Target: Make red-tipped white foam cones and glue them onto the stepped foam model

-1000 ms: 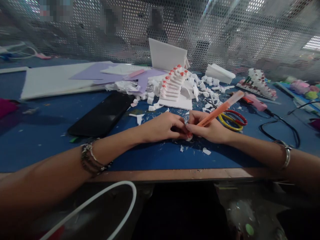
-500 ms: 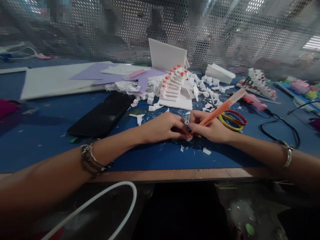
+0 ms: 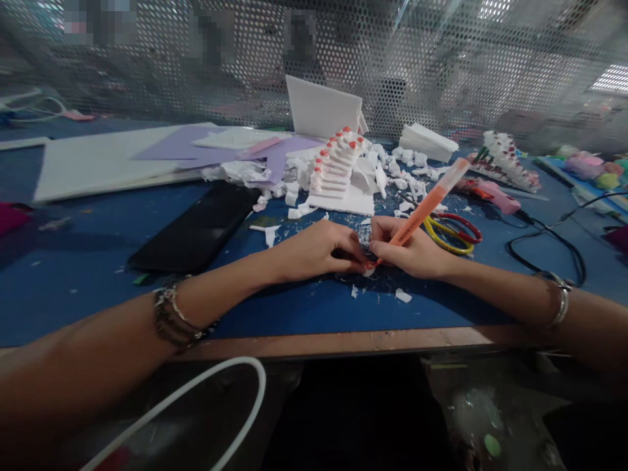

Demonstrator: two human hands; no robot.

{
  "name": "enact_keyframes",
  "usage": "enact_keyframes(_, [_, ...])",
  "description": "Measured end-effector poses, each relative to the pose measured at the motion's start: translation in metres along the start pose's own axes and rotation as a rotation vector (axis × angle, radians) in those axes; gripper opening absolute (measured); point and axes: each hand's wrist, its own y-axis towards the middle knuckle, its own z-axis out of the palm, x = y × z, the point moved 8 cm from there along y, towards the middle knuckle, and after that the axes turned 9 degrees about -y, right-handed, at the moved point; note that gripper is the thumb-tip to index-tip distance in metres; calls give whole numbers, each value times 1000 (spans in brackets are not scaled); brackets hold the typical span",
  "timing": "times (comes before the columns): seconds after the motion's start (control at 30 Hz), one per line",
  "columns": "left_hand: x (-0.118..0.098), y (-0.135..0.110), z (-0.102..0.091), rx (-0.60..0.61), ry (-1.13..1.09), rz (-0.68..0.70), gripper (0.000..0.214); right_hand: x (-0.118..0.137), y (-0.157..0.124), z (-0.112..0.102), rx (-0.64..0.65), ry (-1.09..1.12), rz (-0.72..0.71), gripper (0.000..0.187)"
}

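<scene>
My right hand (image 3: 409, 248) grips an orange marker pen (image 3: 424, 208), its tip pointing down and left. The tip is at a small white foam piece (image 3: 369, 270) with red-orange colour on top. Fingertips of my left hand (image 3: 324, 248) are closed on that piece, low over the blue table. Behind my hands stands a white foam staircase (image 3: 336, 176) with red-topped knobs along its upper steps. Scissors (image 3: 449, 245) with yellow and red handles lie beside my right hand.
A black phone (image 3: 196, 229) lies left of my hands. White foam scraps (image 3: 392, 170) surround the staircase. At the right are a pink glue gun (image 3: 498, 196) and its black cable (image 3: 544, 242). White boards (image 3: 98, 160) and purple sheets (image 3: 171, 147) lie at the back left.
The marker stands slightly more upright, and its tip has shifted to the right side of the foam piece. The whole view has moved slightly.
</scene>
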Motion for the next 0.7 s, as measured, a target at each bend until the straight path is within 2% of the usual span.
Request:
enact_keyframes(0.13, [0, -1, -1, -9, 17, 8, 13, 2, 0, 3, 31, 29, -21, 19])
enact_keyframes(0.3, [0, 0, 0, -4, 21, 18, 14, 2, 0, -1, -20, 11, -12, 21])
enact_keyframes(0.43, [0, 0, 0, -9, 17, 28, 13, 5, -1, 3, 25, 34, -39, 19])
enact_keyframes(0.57, [1, 0, 0, -2, 26, 18, 13, 3, -1, -1, -18, -7, -23, 21])
enact_keyframes(0.7, [-2, 0, -1, -19, 12, 35, 12, 6, -2, 2, 35, 6, -56, 20])
